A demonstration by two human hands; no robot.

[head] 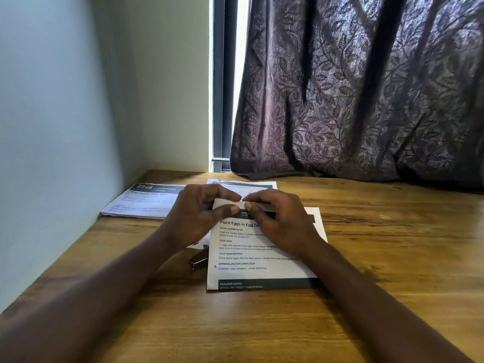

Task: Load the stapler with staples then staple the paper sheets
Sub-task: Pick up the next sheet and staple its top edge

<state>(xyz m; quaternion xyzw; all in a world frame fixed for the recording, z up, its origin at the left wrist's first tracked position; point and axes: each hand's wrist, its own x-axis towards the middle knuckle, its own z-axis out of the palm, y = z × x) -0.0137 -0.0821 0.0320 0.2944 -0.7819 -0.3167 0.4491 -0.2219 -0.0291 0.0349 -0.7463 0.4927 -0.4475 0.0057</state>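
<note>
My left hand (199, 216) and my right hand (277, 221) meet above the middle of the desk, both pinching a small white packet (230, 204) between fingertips and thumbs; what it holds is hidden. Under the hands lies a printed paper sheet (251, 260) headed "Place Eggs in Egg Ca...". A dark stapler (199, 259) lies on the wood just left of that sheet, partly under my left forearm.
A second printed sheet (144, 203) lies at the back left by the wall, and a third sheet (243, 185) behind my hands. The wooden desk (392, 258) runs to a wall on the left and a dark patterned curtain (366, 100) at the back.
</note>
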